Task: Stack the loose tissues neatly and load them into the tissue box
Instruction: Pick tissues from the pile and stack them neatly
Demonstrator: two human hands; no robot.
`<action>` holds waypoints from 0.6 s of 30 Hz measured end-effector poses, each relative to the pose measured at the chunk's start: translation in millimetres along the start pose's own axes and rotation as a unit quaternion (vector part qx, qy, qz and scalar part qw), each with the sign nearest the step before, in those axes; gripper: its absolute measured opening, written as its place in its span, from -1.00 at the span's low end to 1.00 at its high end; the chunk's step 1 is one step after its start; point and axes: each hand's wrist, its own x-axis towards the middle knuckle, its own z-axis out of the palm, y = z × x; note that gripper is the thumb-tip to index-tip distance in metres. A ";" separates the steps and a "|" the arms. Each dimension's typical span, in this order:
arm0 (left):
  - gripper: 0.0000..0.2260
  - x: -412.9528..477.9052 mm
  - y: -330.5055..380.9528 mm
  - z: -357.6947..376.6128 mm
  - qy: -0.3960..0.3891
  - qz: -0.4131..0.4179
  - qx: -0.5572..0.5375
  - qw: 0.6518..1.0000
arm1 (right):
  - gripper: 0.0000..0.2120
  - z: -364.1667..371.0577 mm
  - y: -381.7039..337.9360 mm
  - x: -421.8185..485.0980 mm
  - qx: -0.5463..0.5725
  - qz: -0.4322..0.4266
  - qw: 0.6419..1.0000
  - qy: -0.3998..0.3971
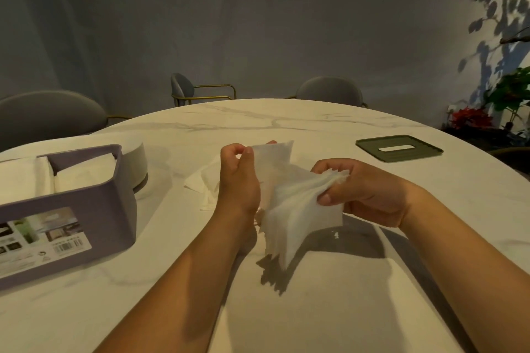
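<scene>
1. Tissues (pixel 295 209): bunched into a fanned white bundle, held clear of the bench (pixel 143 309) between both grips, with ragged lower corners hanging toward the marble top.
2. Left grip (pixel 238 178): raised with its back to the camera and wrist bent upward, fingers curled. Pinched the bundle's far upper edge between thumb and forefinger.
3. Right grip (pixel 364 195): turned palm inward, thumb pressed across the near face of the bundle, other fingers tucked behind it. Clamped the right-hand corner just below a fringe of layered edges.
4. Reached in from the lower edge with both forearms bare, converging over the middle of the bench.
5. Just behind the left grip: a few more loose sheets (pixel 206 183), lying flat on the bench.
6. Tissue box (pixel 86 209): stood at the left of the bench, lilac and open-topped, with white tissues inside; well apart from both grips.
7. Lid (pixel 398 155): green with a slot, lay flat at the far right of the bench, well apart from the box.
</scene>
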 end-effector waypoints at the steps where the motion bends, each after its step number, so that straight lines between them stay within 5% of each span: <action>1: -0.79 -0.9 0.0 0.1 -0.006 0.005 0.011 1.000 | -0.80 0.9 0.9 0.4 -0.005 0.006 1.000 -0.007; 18: -0.98 0.1 -5.9 2.3 -0.069 -0.030 -0.046 0.996 | -0.58 -6.5 19.8 15.2 -0.014 0.004 0.995 0.098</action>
